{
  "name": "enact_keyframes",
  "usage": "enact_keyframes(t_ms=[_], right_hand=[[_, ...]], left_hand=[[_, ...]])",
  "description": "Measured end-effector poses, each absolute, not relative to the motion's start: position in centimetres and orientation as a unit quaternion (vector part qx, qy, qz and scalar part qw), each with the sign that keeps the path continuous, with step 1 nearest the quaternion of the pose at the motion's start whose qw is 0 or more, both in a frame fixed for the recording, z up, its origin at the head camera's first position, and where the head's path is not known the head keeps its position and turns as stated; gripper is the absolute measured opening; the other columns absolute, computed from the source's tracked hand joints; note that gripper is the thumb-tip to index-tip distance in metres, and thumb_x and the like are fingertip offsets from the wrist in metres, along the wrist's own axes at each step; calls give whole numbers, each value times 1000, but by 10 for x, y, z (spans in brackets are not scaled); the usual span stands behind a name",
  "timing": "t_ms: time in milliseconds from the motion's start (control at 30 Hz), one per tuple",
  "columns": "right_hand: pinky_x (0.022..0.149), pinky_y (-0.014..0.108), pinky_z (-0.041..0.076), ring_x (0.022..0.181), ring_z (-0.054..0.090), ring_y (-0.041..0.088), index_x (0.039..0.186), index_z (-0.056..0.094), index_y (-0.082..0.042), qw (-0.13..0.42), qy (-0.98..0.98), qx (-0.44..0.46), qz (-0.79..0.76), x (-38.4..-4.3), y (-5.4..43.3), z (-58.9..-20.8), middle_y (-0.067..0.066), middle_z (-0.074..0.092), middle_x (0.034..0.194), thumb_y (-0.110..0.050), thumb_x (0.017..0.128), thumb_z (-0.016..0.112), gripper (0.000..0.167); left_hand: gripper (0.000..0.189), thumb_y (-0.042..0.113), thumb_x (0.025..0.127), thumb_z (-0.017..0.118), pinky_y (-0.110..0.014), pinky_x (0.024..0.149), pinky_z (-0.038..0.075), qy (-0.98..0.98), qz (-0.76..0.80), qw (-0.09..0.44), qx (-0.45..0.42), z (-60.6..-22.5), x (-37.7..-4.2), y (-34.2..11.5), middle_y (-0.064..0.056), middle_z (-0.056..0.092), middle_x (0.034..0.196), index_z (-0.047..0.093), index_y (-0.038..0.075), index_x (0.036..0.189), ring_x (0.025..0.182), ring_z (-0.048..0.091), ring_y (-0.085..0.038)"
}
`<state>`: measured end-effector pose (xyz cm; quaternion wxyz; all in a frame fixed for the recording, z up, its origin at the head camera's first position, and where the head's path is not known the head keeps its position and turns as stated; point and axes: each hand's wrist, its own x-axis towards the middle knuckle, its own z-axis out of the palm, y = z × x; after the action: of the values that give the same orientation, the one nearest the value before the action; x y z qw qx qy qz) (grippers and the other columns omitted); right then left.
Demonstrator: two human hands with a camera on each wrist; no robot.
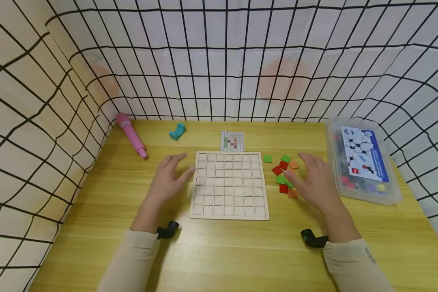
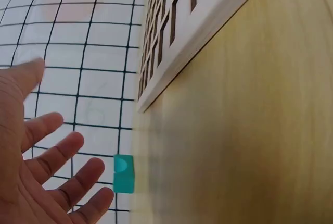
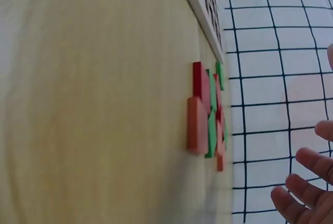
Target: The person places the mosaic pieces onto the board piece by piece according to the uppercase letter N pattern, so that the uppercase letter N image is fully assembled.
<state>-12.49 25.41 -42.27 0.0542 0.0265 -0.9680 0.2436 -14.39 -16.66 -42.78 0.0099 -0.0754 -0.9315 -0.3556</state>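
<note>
A square wooden grid board (image 1: pixel 229 215) lies in the middle of the table, its cells bare. My left hand (image 1: pixel 169 180) hovers by the board's left side, fingers spread and holding nothing; the left wrist view shows its loosely extended fingers (image 2: pixel 54 153). Over to the right, my right hand (image 1: pixel 312 182) is beside a loose group of green, red and orange square tiles (image 1: pixel 281 179), its thumb overlapping them in the head view. Nothing is in that hand. In the right wrist view its fingers (image 3: pixel 307 187) are apart from the tiles (image 3: pixel 197 125).
A small printed pattern card (image 1: pixel 232 141) lies at the board's far edge. Behind on the left are a pink microphone-shaped object (image 1: pixel 132 136) and a teal curved block (image 1: pixel 177 132). A clear plastic box (image 1: pixel 365 160) with a labelled lid stands at right. Black-lined netting (image 1: pixel 219 61) encloses the table.
</note>
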Motion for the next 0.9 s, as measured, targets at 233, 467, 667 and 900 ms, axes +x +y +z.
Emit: enact_keyframes(t_ms=[233,467,667,900], right_hand=[[97,66,45,120,50,45,149,48,-6,36,-964,29,261,-118,262,-432,26,49,139,-55,98,61,72],[97,63,48,117,55,44,145,53,-6,-20,-958,22,285,-115,273,-439,22,54,132,-49,97,65,65],[91,52,51,108,58,36,138,59,-6,-54,-949,6,310,-117,279,-445,20,60,125,-49,96,68,61],[77,25,47,95,54,23,126,67,-8,-82,-931,-1,356,-119,291,-452,12,65,111,-42,93,74,48]], left_hand=[[57,46,102,59,-54,99,50,-910,-410,7,-57,-440,-144,-164,-12,54,140,52,13,148,122,54,-34],[49,38,103,60,-46,94,51,-876,-482,3,-34,-451,-145,-159,-13,60,132,58,9,143,110,61,-30],[42,30,103,61,-33,87,50,-840,-543,10,-12,-460,-149,-153,-15,64,125,62,6,138,101,64,-28],[38,27,100,66,-33,80,47,-869,-494,1,-32,-471,-151,-154,-12,64,105,67,9,133,90,56,-22]])
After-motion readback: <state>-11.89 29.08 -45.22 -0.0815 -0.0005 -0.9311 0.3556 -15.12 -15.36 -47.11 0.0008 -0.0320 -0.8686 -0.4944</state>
